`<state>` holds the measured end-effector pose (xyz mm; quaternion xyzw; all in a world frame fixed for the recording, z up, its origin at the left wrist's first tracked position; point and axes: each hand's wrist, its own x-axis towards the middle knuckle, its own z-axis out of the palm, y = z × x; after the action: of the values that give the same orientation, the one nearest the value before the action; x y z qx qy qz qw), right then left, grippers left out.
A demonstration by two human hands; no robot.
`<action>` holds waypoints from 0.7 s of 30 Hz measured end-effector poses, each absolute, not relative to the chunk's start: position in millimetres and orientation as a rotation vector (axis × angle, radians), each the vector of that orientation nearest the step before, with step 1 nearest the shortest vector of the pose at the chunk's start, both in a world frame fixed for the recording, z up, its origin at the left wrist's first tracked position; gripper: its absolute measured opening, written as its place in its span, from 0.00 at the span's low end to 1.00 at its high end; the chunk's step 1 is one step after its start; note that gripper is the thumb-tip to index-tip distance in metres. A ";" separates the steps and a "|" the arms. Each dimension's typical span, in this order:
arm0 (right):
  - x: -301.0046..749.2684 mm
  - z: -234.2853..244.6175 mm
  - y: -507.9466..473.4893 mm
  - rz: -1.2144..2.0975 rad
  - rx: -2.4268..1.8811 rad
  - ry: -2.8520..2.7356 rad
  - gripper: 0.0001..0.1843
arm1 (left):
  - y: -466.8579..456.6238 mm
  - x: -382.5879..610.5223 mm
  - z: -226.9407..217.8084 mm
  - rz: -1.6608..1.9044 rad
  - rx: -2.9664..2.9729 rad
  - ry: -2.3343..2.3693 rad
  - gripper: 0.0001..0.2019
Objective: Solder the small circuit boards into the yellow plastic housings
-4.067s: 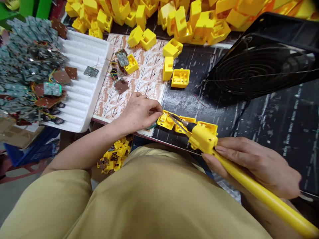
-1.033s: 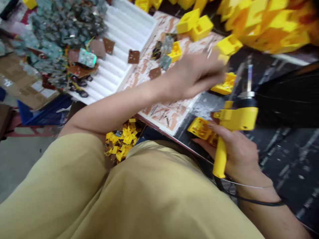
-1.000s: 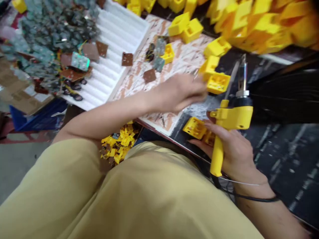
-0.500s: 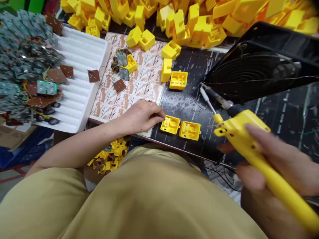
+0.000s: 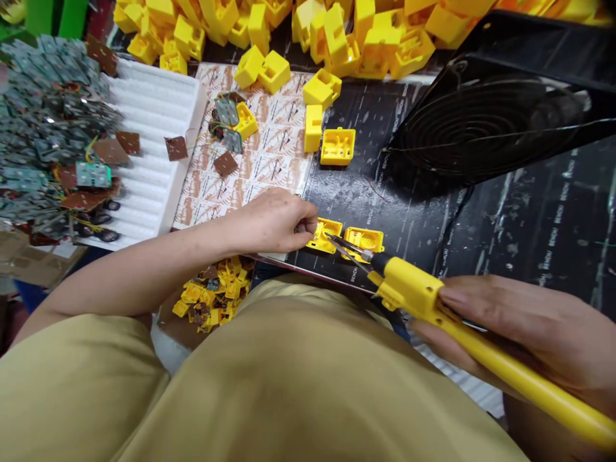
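Two open yellow plastic housings lie side by side near the front edge of the black mat (image 5: 409, 205). My left hand (image 5: 272, 221) is closed in a pinch at the left housing (image 5: 326, 233), holding it at its left side. My right hand (image 5: 520, 327) grips a yellow soldering gun (image 5: 433, 301). Its dark metal tip reaches left over the second housing (image 5: 364, 240) and touches the left one. The gun's long yellow handle runs off toward the lower right corner.
A heap of yellow housings (image 5: 312, 25) fills the back. A black fan (image 5: 486, 122) stands at the right. A white foam tray (image 5: 154, 147) and a pile of circuit boards (image 5: 52, 128) lie at the left. Another housing (image 5: 337, 146) sits mid-table. Small yellow parts (image 5: 214, 298) lie below the table edge.
My right hand has swung the soldering gun down and left, so its tip now meets the left housing. My left hand stayed pinched at that housing.
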<state>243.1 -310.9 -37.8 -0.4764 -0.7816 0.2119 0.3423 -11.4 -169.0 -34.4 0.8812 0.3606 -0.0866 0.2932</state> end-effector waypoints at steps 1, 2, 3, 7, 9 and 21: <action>244.9 -38.2 -307.1 0.521 -1.157 -2.100 0.14 | -168.5 -10.3 -34.1 -0.248 2.362 0.946 0.07; 246.5 -38.5 -303.1 0.471 -1.091 -2.161 0.10 | -168.1 -9.2 -33.8 -0.261 2.379 0.937 0.07; 247.7 -38.5 -299.5 0.426 -1.041 -2.201 0.06 | -167.7 -8.4 -33.4 -0.275 2.395 0.931 0.07; 247.9 -37.9 -294.2 0.343 -1.028 -2.280 0.06 | -166.2 -8.1 -31.5 -0.317 2.417 0.941 0.07; 246.8 -39.1 -296.7 0.352 -1.081 -2.247 0.06 | -165.0 -9.7 -31.3 -0.285 2.418 0.966 0.07; 239.3 -48.2 -296.9 0.374 -1.193 -2.196 0.04 | -158.7 -6.4 -35.6 -0.247 2.439 1.056 0.07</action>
<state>239.3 -296.9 -48.2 -0.4499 -0.8283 0.1411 0.3026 -6.4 -158.7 -35.6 0.8883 0.3846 -0.0902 0.2341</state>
